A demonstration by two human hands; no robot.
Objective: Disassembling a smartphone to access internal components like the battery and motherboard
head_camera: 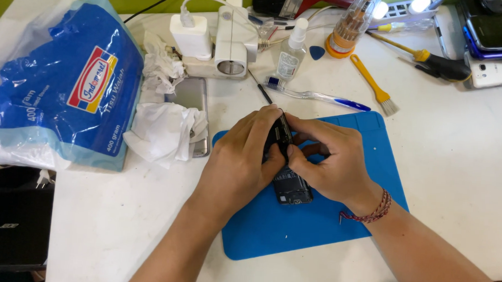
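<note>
Both hands grip a flat black phone [287, 175] over a smooth blue mat [315, 226].
Left hand [242, 157] and right hand [328, 160] curl, fingers pinching its upper edge.

Bright, even daylight from above; soft shadows under the hands [295, 159]; sharp focus, slight stretching at the edges.

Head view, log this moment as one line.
left hand: grips opened phone | right hand: pinches its upper edge | under: blue mat
</note>
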